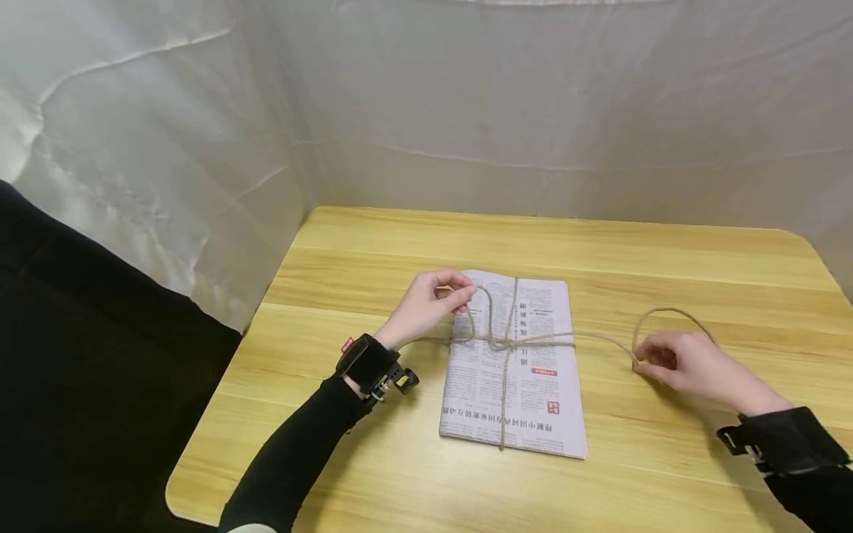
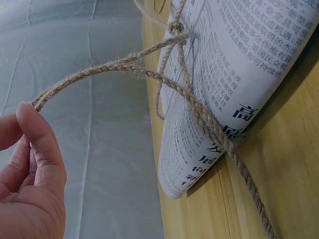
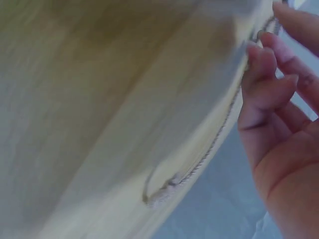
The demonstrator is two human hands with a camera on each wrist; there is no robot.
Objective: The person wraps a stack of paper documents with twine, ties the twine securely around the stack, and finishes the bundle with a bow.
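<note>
From the head camera, a folded stack of newspapers (image 1: 513, 363) lies flat near the middle of the wooden worktop (image 1: 666, 259), bound crosswise by jute twine (image 1: 509, 342) with the knot sitting on top of the stack between the two hands. The left hand (image 1: 426, 305) hovers at the stack's far left corner, its fingers (image 1: 460, 285) curled and pinching a loop of the twine that rises from the knot. The right hand (image 1: 689, 363) rests on the worktop well to the right of the stack, fingers bent around the free strand, which runs taut from the knot to that hand and then arcs in a loose loop just beyond it. Pale draped fabric (image 1: 533, 111) backs the worktop behind both hands, and black sleeves with wrist-worn devices cover both forearms. From the left wrist camera, the thumb and fingers (image 2: 40, 144) close on a doubled bend of twine (image 2: 149, 74); from there the strands lead away to the newspapers' edge (image 2: 199, 149), crossing the printed page and trailing along the worktop (image 2: 279, 174) beside it. The right wrist camera is blurred: the right hand's fingers (image 3: 266, 79) are curled, with twine (image 3: 199, 164) lying on the worktop (image 3: 99, 99) just beside them, but whether they clamp it cannot be told from this view.
</note>
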